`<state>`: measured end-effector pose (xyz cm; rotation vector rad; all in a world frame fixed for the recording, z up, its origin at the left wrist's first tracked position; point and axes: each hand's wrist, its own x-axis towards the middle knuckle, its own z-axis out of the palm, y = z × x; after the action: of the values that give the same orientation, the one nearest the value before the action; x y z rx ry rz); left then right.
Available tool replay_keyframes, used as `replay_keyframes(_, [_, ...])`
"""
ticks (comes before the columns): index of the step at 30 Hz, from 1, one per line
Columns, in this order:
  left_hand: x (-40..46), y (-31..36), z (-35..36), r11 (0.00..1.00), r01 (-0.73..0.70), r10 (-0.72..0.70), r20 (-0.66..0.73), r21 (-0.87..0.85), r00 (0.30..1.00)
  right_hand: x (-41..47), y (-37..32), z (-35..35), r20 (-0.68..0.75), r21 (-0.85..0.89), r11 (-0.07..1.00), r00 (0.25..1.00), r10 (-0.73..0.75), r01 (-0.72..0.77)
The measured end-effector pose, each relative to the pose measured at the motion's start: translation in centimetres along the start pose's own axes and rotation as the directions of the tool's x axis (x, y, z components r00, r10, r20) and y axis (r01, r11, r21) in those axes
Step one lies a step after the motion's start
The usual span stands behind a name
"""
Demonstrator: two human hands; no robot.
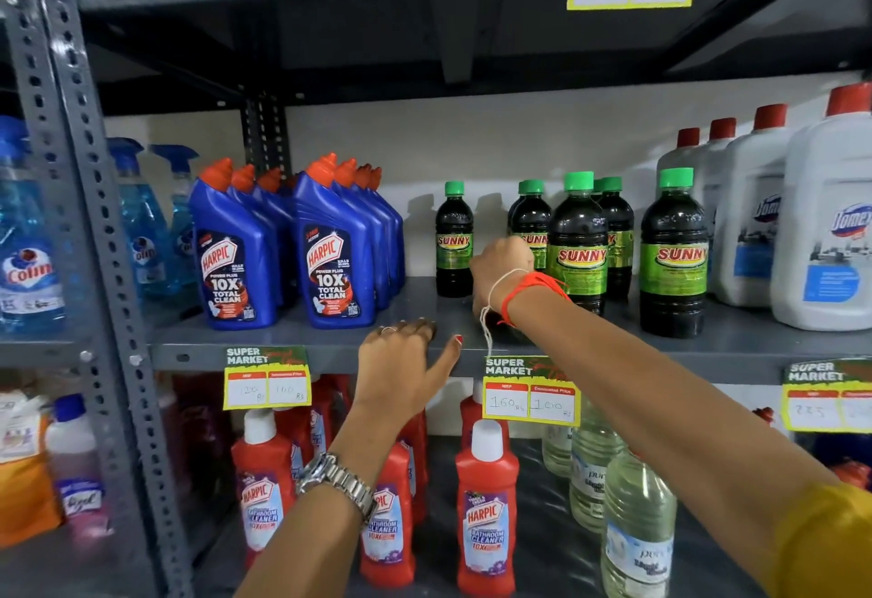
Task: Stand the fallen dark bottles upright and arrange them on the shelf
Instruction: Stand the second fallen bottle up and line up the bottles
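The right hand (501, 267) covers the lower half of one dark bottle (532, 215), so its grip cannot be told. Another dark bottle (617, 229) shows only partly behind its neighbour. The handwritten prices on the price tag (531, 401) (perhaps 160 and 100) are blurred.

Dark bottles (673, 254): SUNNY
Blue bottles (235, 262): HARPIC 10X TOTAL CLEAN
Red bottles (488, 522): HARPIC BATHROOM CLEANER
Price tag (531, 392): SUPER MARKET, 160, 100
White bottles (825, 229): Domex
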<state>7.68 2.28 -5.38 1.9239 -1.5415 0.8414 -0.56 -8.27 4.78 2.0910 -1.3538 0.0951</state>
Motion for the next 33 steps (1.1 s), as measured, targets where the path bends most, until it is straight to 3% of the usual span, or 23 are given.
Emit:
replay_keyframes(3, [0.0,0.0,0.0,1.0,0.011,-0.011,-0.008,-0.011,1.0,-1.3,0.6,0.1,-0.085,0.047,0.999,0.996,-0.004,0.008])
replay_keyframes(5, [0.0,0.1,0.1,1.0,0.022,-0.022,-0.001,-0.007,1.0,-2.1,1.2,-0.2,-0.206,0.177,0.983,0.978,-0.016,0.054])
replay_keyframes(8, [0.0,0.1,0.3,0.999,0.034,-0.034,-0.002,-0.015,0.999,-2.9,2.4,-0.8,-0.383,0.444,0.894,0.916,0.12,0.068])
replay_keyframes(10, [0.0,0.1,0.4,0.999,0.032,-0.032,-0.005,-0.025,0.999,-2.9,2.7,-1.0,-0.422,0.624,0.778,0.869,0.257,0.073])
replay_keyframes(12, [0.0,0.1,0.3,0.999,0.023,-0.023,0.007,-0.028,1.0,-2.8,2.8,-1.4,-0.409,0.798,0.587,0.839,0.358,0.138])
replay_keyframes(15, [0.0,0.0,0.2,0.999,0.023,-0.023,0.015,-0.035,1.0,-3.0,2.8,-1.4,-0.36,0.912,0.342,0.838,0.41,0.225])
replay_keyframes(17, [0.1,0.1,0.2,0.999,0.032,-0.031,0.026,-0.041,0.999,-3.4,2.4,-0.9,-0.33,0.934,0.272,0.854,0.402,0.233])
replay_keyframes(25, [-0.1,0.2,0.1,0.998,0.049,-0.048,0.027,-0.038,0.998,-3.6,1.3,2.2,-0.221,0.974,0.137,0.897,0.383,0.182])
replay_keyframes(33, [0.0,0.3,-0.1,0.998,0.053,-0.051,0.054,-0.037,0.997,-4.1,1.2,2.8,-0.17,0.953,0.297,0.916,0.365,0.058])
